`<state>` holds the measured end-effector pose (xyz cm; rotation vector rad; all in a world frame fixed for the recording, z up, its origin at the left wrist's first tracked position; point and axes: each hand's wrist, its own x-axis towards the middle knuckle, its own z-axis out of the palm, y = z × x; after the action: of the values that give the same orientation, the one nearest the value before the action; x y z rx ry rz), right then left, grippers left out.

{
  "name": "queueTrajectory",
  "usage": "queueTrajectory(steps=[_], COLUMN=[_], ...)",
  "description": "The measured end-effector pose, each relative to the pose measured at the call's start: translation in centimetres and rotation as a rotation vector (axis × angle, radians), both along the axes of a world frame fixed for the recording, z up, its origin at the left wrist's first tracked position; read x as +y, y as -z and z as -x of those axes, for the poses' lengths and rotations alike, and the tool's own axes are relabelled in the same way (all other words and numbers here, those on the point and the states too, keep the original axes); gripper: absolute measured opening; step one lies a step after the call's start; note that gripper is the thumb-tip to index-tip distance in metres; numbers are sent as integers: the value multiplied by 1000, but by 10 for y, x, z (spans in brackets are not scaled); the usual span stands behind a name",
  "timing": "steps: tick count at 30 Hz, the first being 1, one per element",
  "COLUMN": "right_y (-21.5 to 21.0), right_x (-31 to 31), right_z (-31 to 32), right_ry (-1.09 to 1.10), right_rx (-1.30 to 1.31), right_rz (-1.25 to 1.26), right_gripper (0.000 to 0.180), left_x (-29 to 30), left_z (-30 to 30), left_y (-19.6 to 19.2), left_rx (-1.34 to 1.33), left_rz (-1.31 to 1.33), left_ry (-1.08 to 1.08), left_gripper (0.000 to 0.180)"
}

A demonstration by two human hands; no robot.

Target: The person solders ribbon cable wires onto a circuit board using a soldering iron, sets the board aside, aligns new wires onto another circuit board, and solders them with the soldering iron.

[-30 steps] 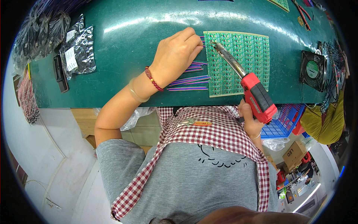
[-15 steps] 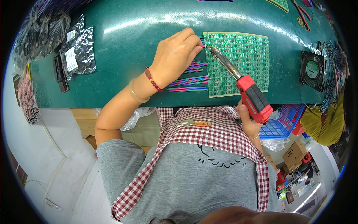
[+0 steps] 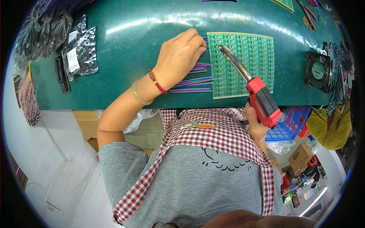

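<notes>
The iron has just shifted: half a second ago its tip was down by the left edge of the board, and now it sits a little farther in and higher up, close to where it was a second ago. The right hand, closed around the handle, has drawn back slightly to the right with it.

The left hand has hardly moved. Its thumb and fingers are pinched together on wires that run to the board's left edge near the upper corner — though the fingertips hide most of that grip, and whether the tip touches the board or hangs just above it is hard to tell from here.

As for the work, this looks like a short lift between touches of the iron, with the wires kept steady at the edge meanwhile. The hands are apart, one to each side of that joint.

The board lies flat on the bench, square to the person and apparently unshifted. Below the left hand, loose wires lie in small groups, their ends by the board's left edge — also just as they were.
</notes>
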<state>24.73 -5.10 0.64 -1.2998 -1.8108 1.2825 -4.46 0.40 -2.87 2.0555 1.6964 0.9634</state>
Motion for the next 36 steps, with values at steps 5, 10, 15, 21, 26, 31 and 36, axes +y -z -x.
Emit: queueTrajectory(steps=[5, 10, 15, 21, 26, 31, 36], right_y=[0, -5, -4, -4, -3, 6, 14], right_x=[-2, -3, -3, -2, -2, -7, -9], right_z=[-1, 1, -4, -6, -9, -9, -11], right_ry=[58, 113, 156, 126, 112, 95, 43], right_rx=[-21, 35, 81, 117, 114, 60, 18], right_rz=[-47, -2, 19, 7, 7, 21, 42], right_gripper=[15, 15, 16, 22, 22, 19, 18], left_x=[-1, -5, -20, -33, -26, -15, -6], left_z=[1, 0, -4, -8, -4, -2, -3], left_y=[-1, -14, -22, -26, -33, -20, -6], left_rx=[32, 186, 203, 149, -81, -59, 7], left_rz=[-24, -43, 186, 255, 265, 125, 37], left_ry=[3, 40, 187, 187, 131, 83, 89], left_gripper=[9, 12, 15, 14, 12, 10, 12])
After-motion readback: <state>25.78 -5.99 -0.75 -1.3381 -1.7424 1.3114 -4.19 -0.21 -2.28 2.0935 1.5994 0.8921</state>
